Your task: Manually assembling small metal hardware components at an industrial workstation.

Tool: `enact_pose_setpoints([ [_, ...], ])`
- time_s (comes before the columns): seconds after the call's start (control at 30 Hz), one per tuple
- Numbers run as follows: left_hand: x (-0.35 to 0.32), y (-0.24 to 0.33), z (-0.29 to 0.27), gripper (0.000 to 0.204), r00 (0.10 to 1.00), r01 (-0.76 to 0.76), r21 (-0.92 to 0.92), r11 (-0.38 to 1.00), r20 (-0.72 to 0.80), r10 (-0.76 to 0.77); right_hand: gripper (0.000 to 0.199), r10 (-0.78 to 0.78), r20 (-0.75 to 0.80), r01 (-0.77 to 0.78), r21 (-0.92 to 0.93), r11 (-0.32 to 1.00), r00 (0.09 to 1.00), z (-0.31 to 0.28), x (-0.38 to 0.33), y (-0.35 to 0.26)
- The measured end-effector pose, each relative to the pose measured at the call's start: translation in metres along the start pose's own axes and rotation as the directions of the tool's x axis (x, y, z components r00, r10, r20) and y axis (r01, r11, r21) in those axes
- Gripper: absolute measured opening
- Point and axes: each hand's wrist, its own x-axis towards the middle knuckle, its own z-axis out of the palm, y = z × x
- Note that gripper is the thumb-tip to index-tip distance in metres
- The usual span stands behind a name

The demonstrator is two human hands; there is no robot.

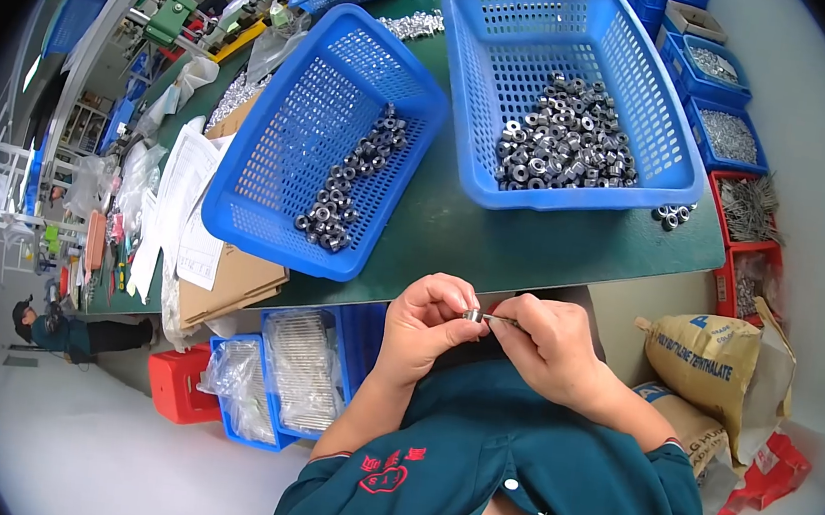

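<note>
My left hand (425,327) pinches a small shiny metal ring (472,315) between thumb and fingers, just off the table's front edge. Close against it, my right hand (556,349) is closed on a thin dark rod-like tool (497,319), its tip pointing at the ring. Most of the tool is hidden by the fingers. Beyond my hands, a blue perforated basket (220,199) on the left holds a strip of similar metal rings (332,211). The larger blue basket (590,198) on the right has a bigger heap of metal rings (568,138).
Both baskets stand on a green table (505,242). A few loose rings (673,217) lie beside the right basket. Papers and cardboard (228,288) are at the left. Bins of wrapped parts (302,367) sit below; sacks (703,363) and red crates (749,263) stand right. Another person (73,332) is far left.
</note>
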Motion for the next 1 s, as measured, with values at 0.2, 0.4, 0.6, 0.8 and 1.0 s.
enact_pose_setpoints([
  [0.2, -0.003, 0.001, 0.002, 0.024, 0.999, -0.051, 0.228, 0.972, 0.024, 0.047, 0.01, 0.084, 0.012, -0.085, 0.017, 0.996, 0.996, -0.001, -0.009, 0.005],
  [0.4, -0.002, -0.001, 0.0, 0.027, 0.999, -0.038, 0.337, 0.941, 0.019, 0.033, 0.01, 0.152, 0.031, -0.152, 0.018, 0.988, 0.988, -0.002, -0.012, 0.008],
  [0.6, -0.007, -0.002, 0.007, 0.041, 0.998, -0.017, 0.473, 0.881, -0.046, 0.044, 0.01, 0.142, 0.029, -0.142, -0.002, 0.99, 0.989, -0.001, -0.014, 0.008],
  [0.8, -0.006, 0.002, 0.019, 0.054, 0.971, -0.204, 0.792, 0.575, 0.086, 0.225, 0.013, 0.03, 0.01, -0.029, -0.081, 0.996, 0.999, 0.006, -0.015, 0.01],
  [1.0, -0.001, 0.005, 0.017, 0.061, 0.934, -0.323, 0.872, 0.367, 0.229, 0.275, 0.015, 0.018, 0.011, -0.016, -0.104, 0.994, 1.0, 0.004, -0.012, 0.008],
])
